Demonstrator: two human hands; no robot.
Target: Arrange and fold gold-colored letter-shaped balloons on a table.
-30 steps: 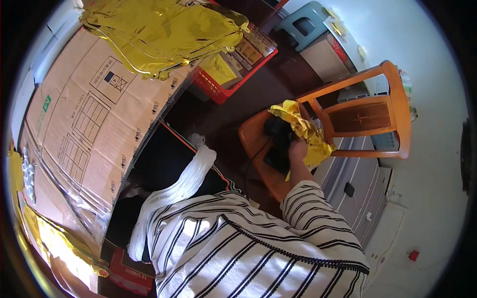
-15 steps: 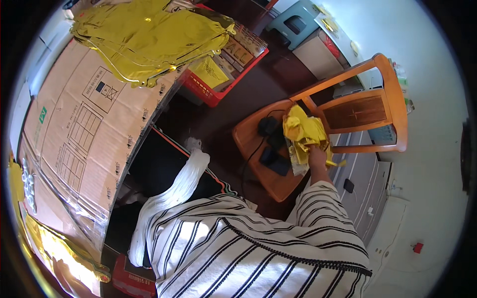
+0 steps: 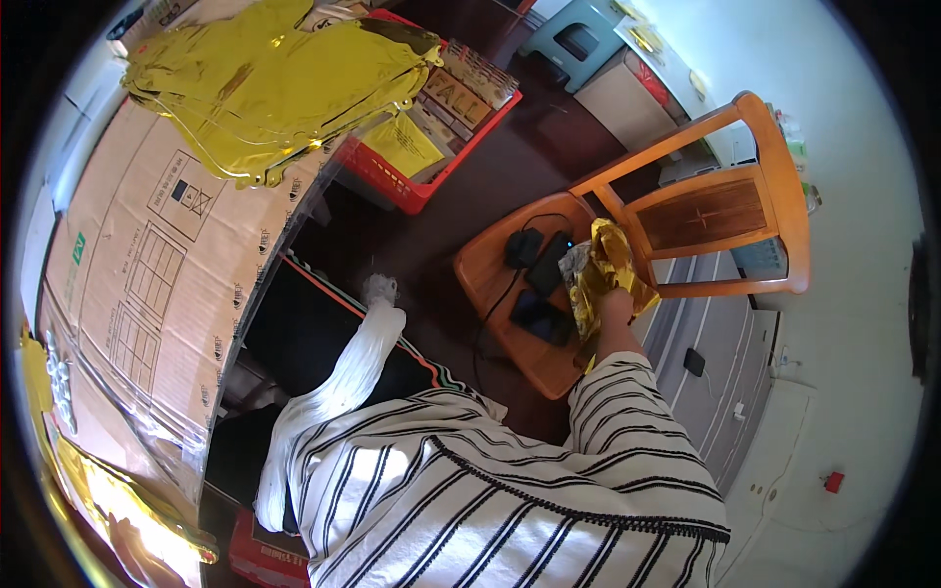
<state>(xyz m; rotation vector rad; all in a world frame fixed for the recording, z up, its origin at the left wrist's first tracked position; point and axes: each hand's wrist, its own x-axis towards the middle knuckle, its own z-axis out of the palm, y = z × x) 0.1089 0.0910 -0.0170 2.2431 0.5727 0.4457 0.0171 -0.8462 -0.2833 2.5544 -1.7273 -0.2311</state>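
Observation:
My right hand (image 3: 616, 310) reaches to the wooden chair (image 3: 564, 377), its fingers closed on a crumpled shiny gold foil sheet (image 3: 612, 250). Part of the foil shows silvery and see-through at its left side. Beside the foil on the seat lie a dark phone-like device (image 3: 541, 318), a black box (image 3: 549, 265) with a small blue light, and a black adapter (image 3: 522, 247) with a cable. My left hand does not show. A large flat gold foil piece with edge tabs (image 3: 274, 88), like an uninflated balloon, lies on the cardboard box (image 3: 118, 245).
A red crate (image 3: 417, 196) with packages stands beyond the cardboard. A hank of white string (image 3: 343, 382) hangs near my lap. More gold foil (image 3: 93, 470) lies at lower left. A blue-grey stool (image 3: 573, 39) and a carton (image 3: 627, 98) stand at the back.
The foil in my right hand has been turned and shifted slightly, showing a shinier side. The black box with the blue light is more exposed. The view has shifted a little.

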